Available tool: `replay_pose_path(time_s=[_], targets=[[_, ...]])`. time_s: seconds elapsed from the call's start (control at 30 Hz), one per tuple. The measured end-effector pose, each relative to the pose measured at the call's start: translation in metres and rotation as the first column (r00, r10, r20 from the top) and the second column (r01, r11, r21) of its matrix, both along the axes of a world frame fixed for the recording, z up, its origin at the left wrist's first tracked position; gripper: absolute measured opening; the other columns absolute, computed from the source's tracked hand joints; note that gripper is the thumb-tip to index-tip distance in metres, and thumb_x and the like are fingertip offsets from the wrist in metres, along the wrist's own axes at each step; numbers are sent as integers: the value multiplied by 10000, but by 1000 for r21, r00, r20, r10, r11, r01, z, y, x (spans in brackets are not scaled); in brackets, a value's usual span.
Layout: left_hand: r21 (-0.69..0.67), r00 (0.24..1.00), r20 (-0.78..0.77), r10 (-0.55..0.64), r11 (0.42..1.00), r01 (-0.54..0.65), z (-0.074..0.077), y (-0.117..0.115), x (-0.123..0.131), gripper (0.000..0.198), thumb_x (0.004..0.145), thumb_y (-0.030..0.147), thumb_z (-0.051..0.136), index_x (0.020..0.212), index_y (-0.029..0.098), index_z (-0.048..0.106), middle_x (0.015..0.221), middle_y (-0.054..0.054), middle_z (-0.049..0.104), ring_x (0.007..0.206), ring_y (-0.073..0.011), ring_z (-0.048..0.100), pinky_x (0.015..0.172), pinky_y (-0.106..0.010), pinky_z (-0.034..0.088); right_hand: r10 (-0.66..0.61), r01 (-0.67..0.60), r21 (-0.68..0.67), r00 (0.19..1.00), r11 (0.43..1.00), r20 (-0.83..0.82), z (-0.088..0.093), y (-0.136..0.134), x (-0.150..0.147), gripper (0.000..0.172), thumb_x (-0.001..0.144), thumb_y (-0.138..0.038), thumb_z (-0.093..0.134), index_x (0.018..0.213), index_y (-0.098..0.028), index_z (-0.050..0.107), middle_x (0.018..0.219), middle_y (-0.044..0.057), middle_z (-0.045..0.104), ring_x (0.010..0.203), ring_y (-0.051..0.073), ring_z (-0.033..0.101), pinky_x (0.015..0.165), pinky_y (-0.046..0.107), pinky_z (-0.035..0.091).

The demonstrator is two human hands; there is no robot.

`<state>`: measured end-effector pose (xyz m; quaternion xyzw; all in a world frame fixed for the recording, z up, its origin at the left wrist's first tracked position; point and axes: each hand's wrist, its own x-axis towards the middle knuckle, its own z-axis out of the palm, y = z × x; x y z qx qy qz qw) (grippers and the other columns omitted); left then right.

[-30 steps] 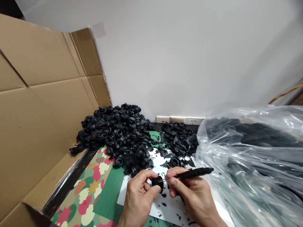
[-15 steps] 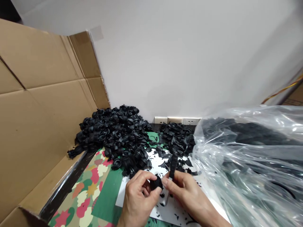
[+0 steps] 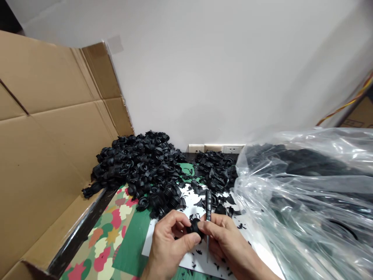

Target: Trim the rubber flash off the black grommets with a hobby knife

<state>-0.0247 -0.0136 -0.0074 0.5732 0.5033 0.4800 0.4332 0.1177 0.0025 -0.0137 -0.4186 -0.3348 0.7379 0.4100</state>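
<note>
A small black ribbed rubber boot [image 3: 196, 228] is pinched between the thumb and fingers of my left hand [image 3: 171, 241]. My right hand [image 3: 223, 237] grips a knife [image 3: 208, 204] whose dark handle points away from me. Its thin blade hangs down toward me over a white sheet [image 3: 186, 261]. The right thumb and fingertips also touch the right side of the boot. Black rubber scraps lie scattered on the sheet around both hands. The fingers partly cover the boot.
Behind my left hand rises a large pile of similar black boots [image 3: 140, 167]. A heap of black trimmings [image 3: 218, 171] lies by the wall sockets [image 3: 233, 149]. Tall cardboard [image 3: 58, 128] borders the left. At right bulges a clear plastic bag [image 3: 303, 198] holding dark pieces.
The boot has turned in my fingers and moved slightly right. My right hand has rotated the knife, so its blade now appears edge-on and nearly upright in the picture. The view shifted slightly.
</note>
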Motion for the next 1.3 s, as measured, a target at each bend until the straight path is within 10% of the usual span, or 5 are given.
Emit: replay_pose_path(time_s=[0.3,0.5,0.73,1.13,1.3], targets=[[-44,996,56,74,996,-71,2,2,-1,147,581,80,676,638,186,592,574,49,519,565,-113,462,535,-213,372,-31,-28,261,975,965,218,3,4,14,351,680,-485,691,588,-163,585,369,-84,402,330,58,307,357,202,190],[-52,991,-52,125,990,-128,1,1,1,136,561,86,640,639,175,574,559,54,508,522,-101,437,495,-211,351,-252,225,378,967,898,23,8,1,26,345,634,-466,752,781,-163,680,539,-18,551,387,78,406,382,208,284],[-81,996,-12,89,993,-89,2,0,2,109,575,118,634,651,173,577,551,48,524,514,-108,463,494,-215,374,-192,167,494,981,853,1,3,-3,15,198,673,-364,746,741,-183,703,740,29,634,427,84,484,408,229,398],[-20,995,-47,86,996,-87,0,-1,0,135,580,87,631,665,177,576,617,28,554,556,-115,484,537,-224,406,-176,128,399,980,908,87,0,2,15,296,688,-439,720,734,-150,677,395,-43,511,379,104,454,423,229,365],[-50,995,54,80,996,-78,2,-1,2,133,562,104,647,646,179,575,573,36,528,529,-108,471,498,-213,388,-199,150,498,979,854,47,-1,-4,11,239,732,-413,688,729,-175,670,545,-6,590,387,100,469,413,240,384]])
